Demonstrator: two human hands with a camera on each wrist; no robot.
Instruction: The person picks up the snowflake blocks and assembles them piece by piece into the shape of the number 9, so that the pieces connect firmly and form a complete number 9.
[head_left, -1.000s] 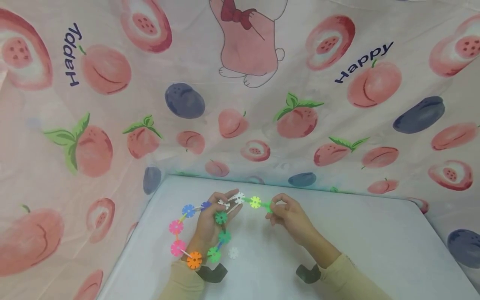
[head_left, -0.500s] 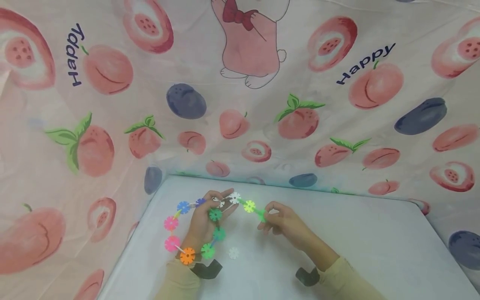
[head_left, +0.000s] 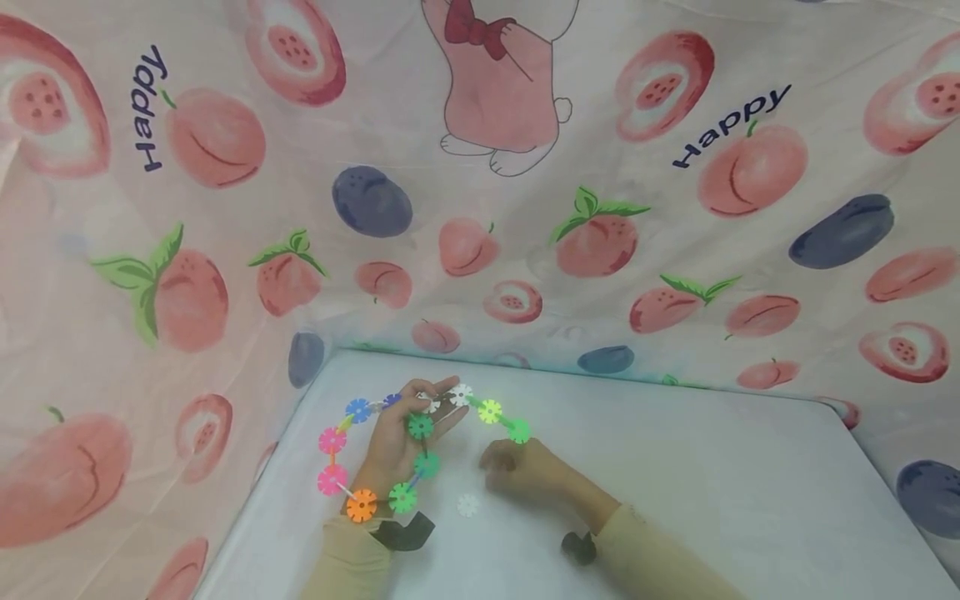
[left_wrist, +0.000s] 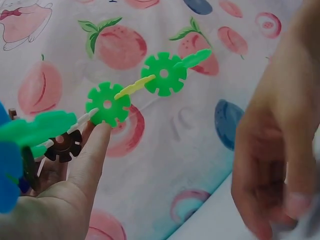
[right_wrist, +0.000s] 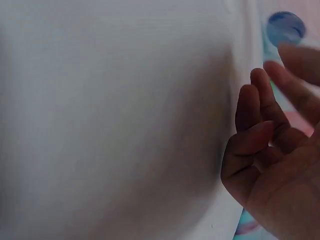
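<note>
In the head view my left hand (head_left: pixel 390 446) holds a chain of slotted plastic snowflake discs (head_left: pixel 362 506) between thumb and fingers. Pink, blue, orange and green discs loop round over the wrist. A free tail runs right from a white disc (head_left: pixel 461 395) through a yellow disc (head_left: pixel 490 411) to a bright green disc (head_left: pixel 518 431). In the left wrist view a fingertip touches a green disc (left_wrist: pixel 107 105). My right hand (head_left: pixel 525 467) is below the tail's end, apart from it. Its fingers are loosely bent and hold nothing in the right wrist view.
A loose white snowflake disc (head_left: pixel 467 505) lies on the white table (head_left: pixel 675 500), left of the right hand. Behind and beside the table hangs a fruit-print cloth (head_left: pixel 525 242). Each wrist wears a dark strap (head_left: pixel 405 532).
My right hand has let go of the green end disc and moved down and left toward the table. The left hand has shifted slightly left with the chain.
</note>
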